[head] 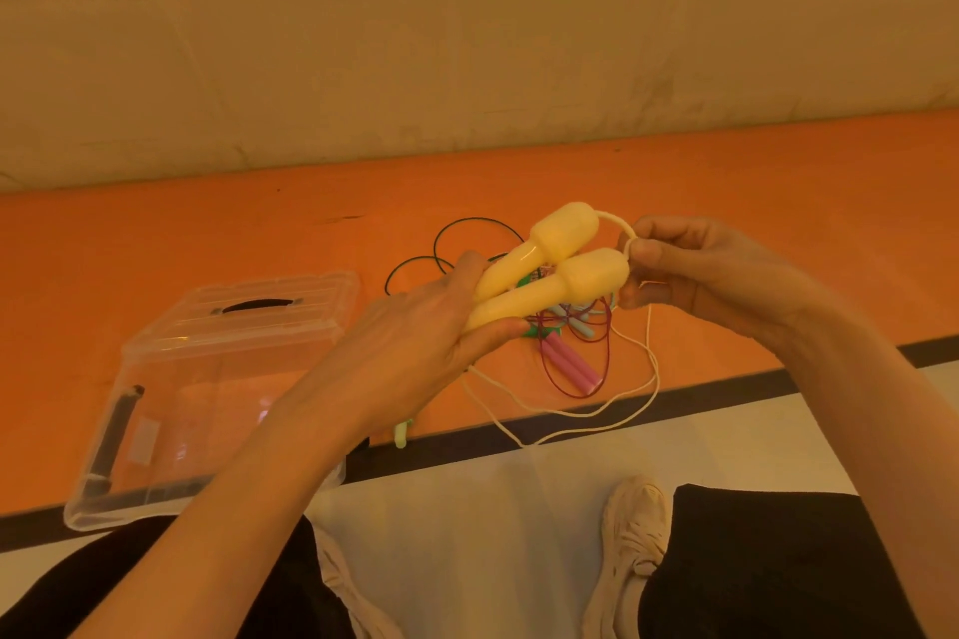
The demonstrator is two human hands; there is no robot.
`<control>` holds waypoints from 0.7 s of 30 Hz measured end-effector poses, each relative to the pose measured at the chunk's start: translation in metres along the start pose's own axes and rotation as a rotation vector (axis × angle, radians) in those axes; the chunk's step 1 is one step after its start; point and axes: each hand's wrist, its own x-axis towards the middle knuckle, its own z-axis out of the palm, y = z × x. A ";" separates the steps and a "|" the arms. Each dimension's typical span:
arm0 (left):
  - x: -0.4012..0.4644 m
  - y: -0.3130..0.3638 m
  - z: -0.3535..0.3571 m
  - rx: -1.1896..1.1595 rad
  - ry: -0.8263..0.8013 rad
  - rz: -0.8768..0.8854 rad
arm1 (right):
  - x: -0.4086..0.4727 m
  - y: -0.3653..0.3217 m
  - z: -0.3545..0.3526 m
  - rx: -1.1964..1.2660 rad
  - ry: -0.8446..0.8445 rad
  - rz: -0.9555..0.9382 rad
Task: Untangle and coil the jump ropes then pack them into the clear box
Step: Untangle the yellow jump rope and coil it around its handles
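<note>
left grip (415,327) clasps both yellow handles (550,270) raised; right grip (690,270) pinches their cord (617,223).

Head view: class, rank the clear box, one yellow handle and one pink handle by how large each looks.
1. clear box, plainly largest.
2. yellow handle, held nearer the camera in the left hand, so it may look bigger than it is.
3. pink handle, smallest, lying farther off.

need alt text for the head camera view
A left hand holds two cream jump-rope handles together while the right hand pinches their cord. Below lie tangled ropes and a clear box, its lid closed.
</note>
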 end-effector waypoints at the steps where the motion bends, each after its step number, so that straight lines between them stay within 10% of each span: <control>1: 0.001 -0.001 0.000 0.020 0.013 -0.005 | 0.001 0.002 0.001 0.016 0.015 -0.002; 12: 0.005 0.006 0.005 0.044 -0.017 -0.039 | 0.012 0.006 0.034 0.000 0.454 0.137; 21: 0.002 -0.007 0.003 -0.489 -0.103 -0.058 | -0.009 -0.007 0.022 -0.069 0.161 0.012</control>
